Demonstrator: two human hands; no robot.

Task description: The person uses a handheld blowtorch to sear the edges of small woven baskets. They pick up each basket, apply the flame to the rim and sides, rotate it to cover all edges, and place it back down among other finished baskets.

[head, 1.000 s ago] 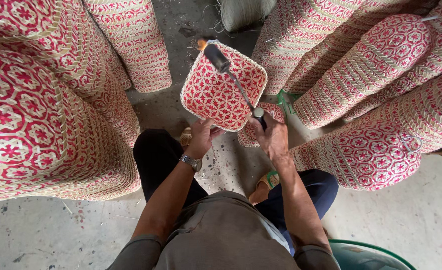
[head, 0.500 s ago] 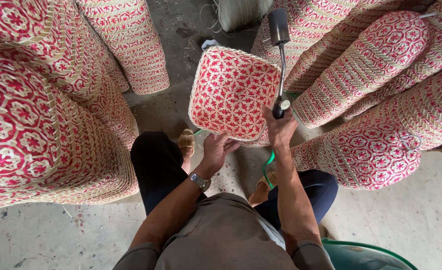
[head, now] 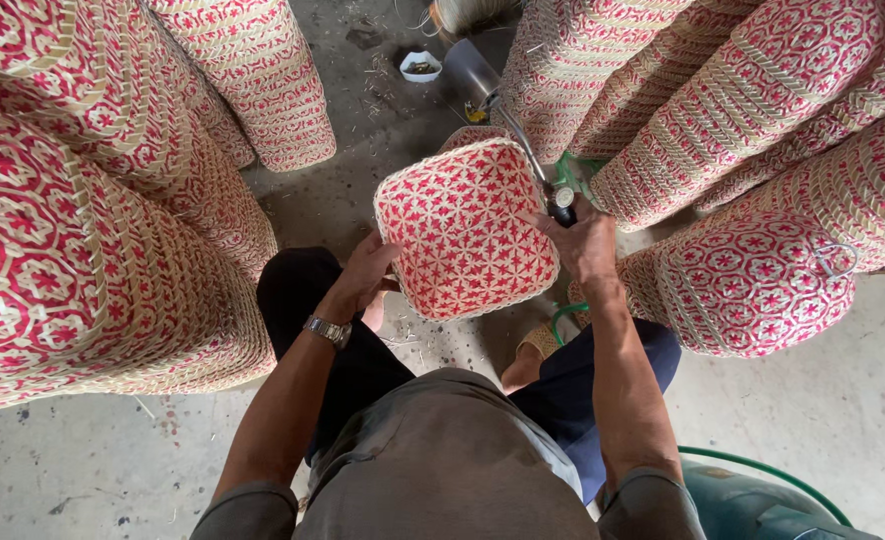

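Observation:
A square woven basket (head: 465, 228) with a red and cream star pattern is held up in front of me, its flat bottom facing the camera. My left hand (head: 368, 270) grips its lower left edge. My right hand (head: 585, 243) is shut on the black handle of a metal torch-like tool (head: 508, 110), whose grey nozzle points up and away past the basket's top right corner. A metal watch (head: 328, 330) sits on my left wrist.
Tall stacks of the same red woven baskets lie on their sides at left (head: 83, 200), back (head: 263, 70) and right (head: 763, 130). A small white dish (head: 421, 66) rests on the concrete floor. A green hose (head: 763, 470) curves at bottom right.
The basket has been turned and lowered slightly. The tool in my right hand has swung from upright to leaning left, its nozzle now behind the basket's top edge.

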